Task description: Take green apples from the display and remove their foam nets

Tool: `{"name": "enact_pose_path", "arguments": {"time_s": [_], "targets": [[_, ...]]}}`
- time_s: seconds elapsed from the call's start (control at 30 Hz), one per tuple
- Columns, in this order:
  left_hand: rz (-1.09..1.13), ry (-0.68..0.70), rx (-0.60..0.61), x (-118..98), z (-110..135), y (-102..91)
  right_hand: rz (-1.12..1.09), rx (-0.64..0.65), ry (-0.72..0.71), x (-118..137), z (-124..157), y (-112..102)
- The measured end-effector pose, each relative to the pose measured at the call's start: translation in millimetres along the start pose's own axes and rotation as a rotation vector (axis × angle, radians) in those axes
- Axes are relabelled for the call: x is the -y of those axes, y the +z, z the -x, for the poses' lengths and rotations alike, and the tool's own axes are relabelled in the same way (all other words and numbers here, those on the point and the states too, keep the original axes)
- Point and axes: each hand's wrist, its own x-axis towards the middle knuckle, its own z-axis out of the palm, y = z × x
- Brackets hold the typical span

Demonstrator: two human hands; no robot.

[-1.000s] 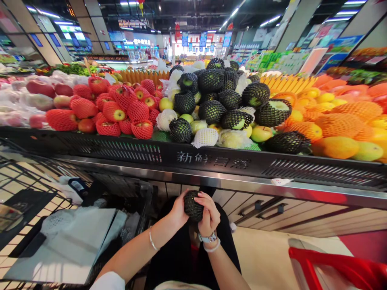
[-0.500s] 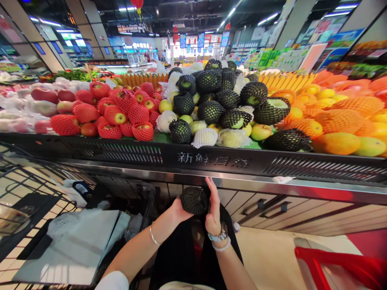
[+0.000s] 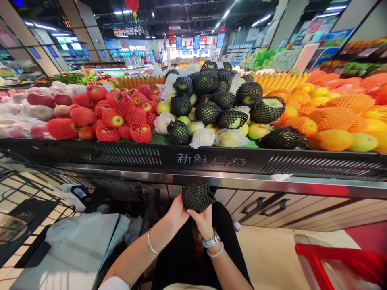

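Both hands, left (image 3: pixel 179 210) & right (image 3: pixel 204 220), grip one black-netted fruit (image 3: pixel 197 196) w/ closed fingers, just below fruit shelf (image 3: pixel 169 158); cart (image 3: pixel 36 209) at left.

Left wrist bears a thin silver bangle (image 3: pixel 150 244); right wrist a silver watch (image 3: pixel 211 241) and pale bracelet (image 3: pixel 215 253); white sleeve (image 3: pixel 111 283); black trousers (image 3: pixel 178 257).

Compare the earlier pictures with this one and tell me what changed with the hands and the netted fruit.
The right hand, laid over the fruit in black foam net a second ago and flat beside it half a second ago, now grips it from below. The fruit has risen slightly toward the display shelf. The left hand kept its hold throughout. The piled fruit and the cart are unchanged.
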Motion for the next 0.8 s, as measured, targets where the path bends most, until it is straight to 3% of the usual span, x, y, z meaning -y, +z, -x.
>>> {"name": "enact_pose_path", "arguments": {"time_s": [0.13,0.23,0.3,0.4,0.47,0.57,0.7,0.8], "targets": [[-0.082,0.081,-0.024,3,-2,5.3,-0.016,-0.181,0.031,2,1,-4],[-0.197,0.196,-0.028,-8,-1,8.0,-0.058,-0.260,0.049,10,-2,-10],[-0.389,0.455,0.025,-22,6,10.7,-0.081,-0.229,0.065,21,-7,-15],[-0.898,0.835,0.210,-42,28,18.4,-0.064,-0.117,0.052,42,-15,-21],[-1.223,0.855,0.279,-48,42,25.9,-0.054,-0.039,0.025,53,-20,-22],[-1.479,0.767,0.249,-44,52,36.0,0.000,0.048,-0.029,63,-23,-18],[-1.492,0.801,0.081,-40,46,38.1,0.151,0.116,-0.208,69,-31,-6],[-1.396,0.881,-0.025,-52,41,34.2,0.201,0.168,-0.329,80,-42,7]]}}
